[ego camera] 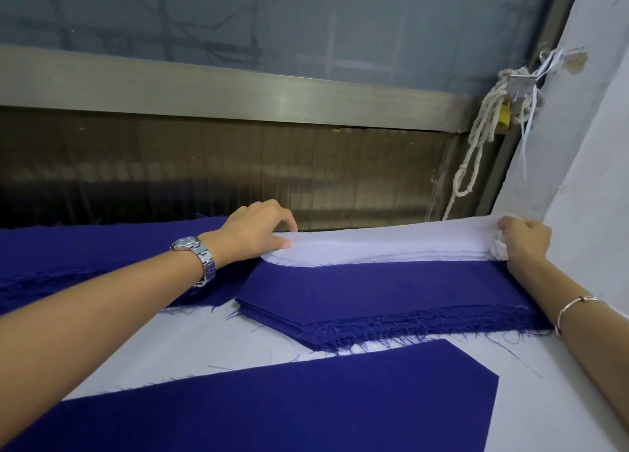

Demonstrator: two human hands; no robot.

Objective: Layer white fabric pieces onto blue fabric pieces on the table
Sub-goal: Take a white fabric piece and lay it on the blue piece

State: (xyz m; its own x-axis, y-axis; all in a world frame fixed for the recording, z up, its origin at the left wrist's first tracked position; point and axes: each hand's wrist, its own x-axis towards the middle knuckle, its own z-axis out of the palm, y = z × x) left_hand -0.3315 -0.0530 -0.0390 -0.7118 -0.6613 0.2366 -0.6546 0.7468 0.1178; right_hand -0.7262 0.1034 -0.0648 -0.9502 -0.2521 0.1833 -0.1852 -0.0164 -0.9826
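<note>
The 2 hands hold the long white fabric strip (374, 244) by its ends. The left hand (253, 233) pinches the pointed end between thumb and fingers (287, 225), and the right hand (526, 239) clenches the bunched end. This likely keeps it taut and aligned over the far edge of the frayed blue fabric stack (391, 291) on the white-covered desk (204, 342)

I've only the one view to work from, the head camera, so no second angle overlaps it. It sits above the blue fabric stack (391, 295), on its near side, and looks forward and down across it to the metal window rail (238, 94) beyond. It is close in; the wide lens bows that rail.
</note>
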